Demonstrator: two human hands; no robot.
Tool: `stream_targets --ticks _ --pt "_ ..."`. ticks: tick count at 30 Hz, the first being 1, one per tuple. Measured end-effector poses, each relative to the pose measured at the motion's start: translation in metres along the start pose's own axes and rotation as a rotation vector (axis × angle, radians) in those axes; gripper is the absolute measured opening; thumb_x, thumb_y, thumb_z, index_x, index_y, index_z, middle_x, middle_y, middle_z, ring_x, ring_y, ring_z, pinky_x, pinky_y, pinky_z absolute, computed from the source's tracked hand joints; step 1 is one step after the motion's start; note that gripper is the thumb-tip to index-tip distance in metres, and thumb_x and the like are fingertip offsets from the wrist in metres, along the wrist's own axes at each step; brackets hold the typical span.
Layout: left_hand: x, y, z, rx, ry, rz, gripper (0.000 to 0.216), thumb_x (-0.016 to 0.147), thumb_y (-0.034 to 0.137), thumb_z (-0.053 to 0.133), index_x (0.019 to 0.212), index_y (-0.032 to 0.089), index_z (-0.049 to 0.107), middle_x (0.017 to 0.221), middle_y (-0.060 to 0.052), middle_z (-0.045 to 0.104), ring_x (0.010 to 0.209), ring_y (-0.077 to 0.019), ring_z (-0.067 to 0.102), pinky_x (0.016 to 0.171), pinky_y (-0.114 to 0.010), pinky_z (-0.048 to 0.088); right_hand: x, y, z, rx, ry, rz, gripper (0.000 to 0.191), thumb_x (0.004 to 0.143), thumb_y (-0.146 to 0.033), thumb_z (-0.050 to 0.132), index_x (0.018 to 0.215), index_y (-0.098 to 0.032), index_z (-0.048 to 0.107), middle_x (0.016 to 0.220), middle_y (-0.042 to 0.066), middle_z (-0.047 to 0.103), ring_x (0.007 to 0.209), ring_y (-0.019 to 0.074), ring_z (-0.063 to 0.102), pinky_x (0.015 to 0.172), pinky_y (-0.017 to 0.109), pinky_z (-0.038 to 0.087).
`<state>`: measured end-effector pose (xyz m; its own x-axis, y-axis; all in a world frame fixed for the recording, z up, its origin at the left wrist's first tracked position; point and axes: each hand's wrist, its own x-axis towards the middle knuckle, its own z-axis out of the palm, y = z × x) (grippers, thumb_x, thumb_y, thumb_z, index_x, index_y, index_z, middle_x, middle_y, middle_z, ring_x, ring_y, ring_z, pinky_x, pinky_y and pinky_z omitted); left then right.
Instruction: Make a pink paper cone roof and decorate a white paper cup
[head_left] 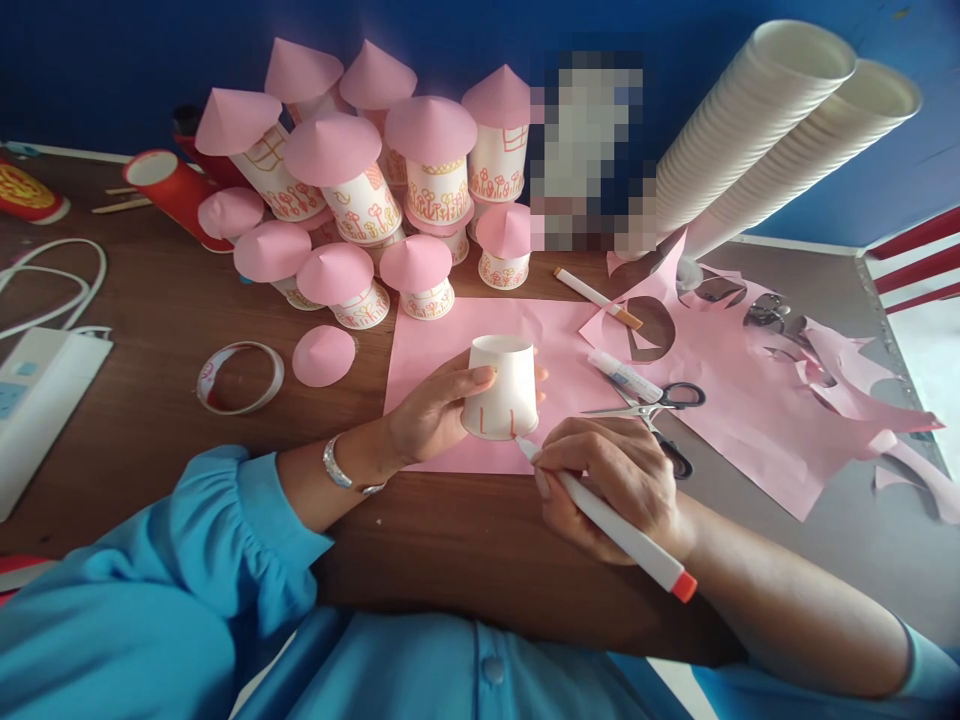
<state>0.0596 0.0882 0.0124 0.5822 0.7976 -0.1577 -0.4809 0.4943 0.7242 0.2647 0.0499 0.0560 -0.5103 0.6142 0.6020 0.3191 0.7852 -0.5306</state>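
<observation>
My left hand is closed around a white paper cup, its thumb on the near side and fingertips showing on the far side. Short orange-red lines run up from the cup's lower edge. A white marker with a red end is gripped in my right hand, its tip at the cup's lower right edge. Beneath the cup lies a pink paper sheet. Close to my right hand are scissors with black handles and a white glue stick.
Several decorated cups with pink cone tops stand at the back. Tall stacks of paper cups lean at right, behind cut pink paper. A loose pink cone, a tape roll and a power strip lie left.
</observation>
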Motion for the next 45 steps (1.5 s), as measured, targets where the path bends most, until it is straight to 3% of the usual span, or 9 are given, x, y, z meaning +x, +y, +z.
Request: stream_targets --ticks 5,9,15,28,45 --pt "0.0006 -0.0021 0.0000 0.029 0.003 0.031 0.055 0.082 0.051 0.080 0.126 0.019 0.070 0.124 -0.015 0.074 0.104 -0.0311 0.073 0.079 -0.038 0.058 0.0003 -0.0012 0.0004 -0.001 -0.016 -0.006 0.020 0.085 -0.003 0.057 0.094 -0.020 0.055 0.065 -0.004 0.060 0.052 0.0117 0.059 0.049 0.024 0.045" --pt "0.0012 -0.0007 0.0016 0.074 -0.004 0.010 0.054 0.073 0.049 0.089 0.113 0.017 0.072 0.102 -0.010 0.075 0.088 -0.0226 0.070 0.074 -0.032 0.056 0.0010 -0.0032 -0.0010 0.036 0.005 -0.028 0.021 0.085 -0.003 0.056 0.097 -0.020 0.056 0.066 -0.003 0.061 0.053 0.0125 0.060 0.049 0.025 0.047" --pt "0.0013 0.0014 0.0031 0.020 0.037 0.026 0.041 0.082 0.049 0.082 0.107 0.018 0.072 0.098 -0.007 0.072 0.087 -0.0199 0.067 0.079 -0.033 0.054 0.0025 -0.0008 -0.0073 -0.008 0.104 -0.041 0.025 0.085 -0.002 0.055 0.101 -0.021 0.058 0.066 -0.002 0.061 0.052 0.0133 0.060 0.047 0.026 0.050" --pt "0.0012 0.0022 0.0017 -0.013 0.031 0.022 0.041 0.088 0.044 0.075 0.120 0.018 0.072 0.120 -0.013 0.075 0.109 -0.0300 0.070 0.089 -0.040 0.053 0.0019 0.0047 -0.0059 -0.088 0.111 -0.021 0.023 0.086 -0.004 0.059 0.100 -0.021 0.059 0.068 -0.002 0.065 0.054 0.0142 0.065 0.047 0.024 0.050" --pt "0.0011 0.0020 0.0016 -0.013 0.004 0.016 0.042 0.088 0.043 0.074 0.120 0.016 0.074 0.120 -0.014 0.077 0.108 -0.0307 0.070 0.087 -0.040 0.053 0.0017 0.0041 -0.0040 -0.101 0.107 -0.030 0.023 0.086 -0.004 0.060 0.100 -0.022 0.059 0.070 -0.001 0.066 0.056 0.0141 0.066 0.049 0.024 0.052"
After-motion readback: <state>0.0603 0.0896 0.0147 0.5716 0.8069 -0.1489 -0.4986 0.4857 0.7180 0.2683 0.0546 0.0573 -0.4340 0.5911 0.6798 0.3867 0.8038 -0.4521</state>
